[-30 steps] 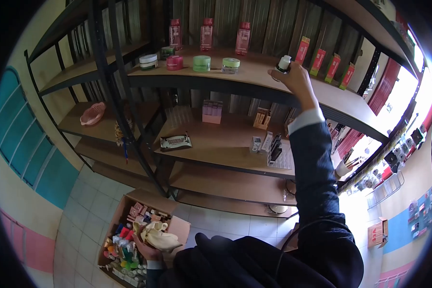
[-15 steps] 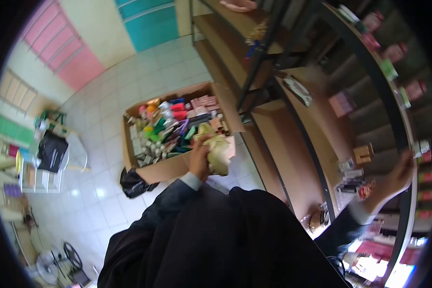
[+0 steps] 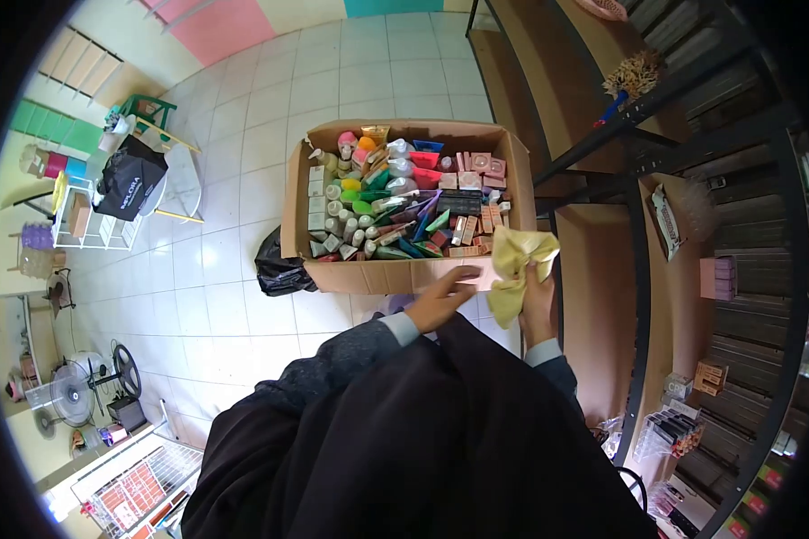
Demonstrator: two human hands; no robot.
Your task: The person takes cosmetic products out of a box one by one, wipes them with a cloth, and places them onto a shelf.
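A yellow cloth (image 3: 523, 260) is bunched in my right hand (image 3: 537, 305), whose fingers are wrapped round its lower part. My left hand (image 3: 439, 301) reaches toward the cloth from the left, fingers stretched out and apart, with nothing gripped. Just beyond both hands on the floor stands an open cardboard box (image 3: 368, 277), packed with bottles, tubes and small cartons. By the left fingertips, at the box's front side, is a pale pink flat patch (image 3: 476, 272) whose kind I cannot make out.
Brown shelves (image 3: 598, 296) on dark metal frames rise on the right, holding small boxes (image 3: 717, 277) and a white packet (image 3: 667, 222). A black plastic bag (image 3: 281, 266) lies left of the box. Farther left are a white rack (image 3: 90, 220) and a fan (image 3: 70, 393).
The yellow cloth has passed from my left hand to my right. My right hand has come from the shelf on the right to the front of the box. The view has turned.
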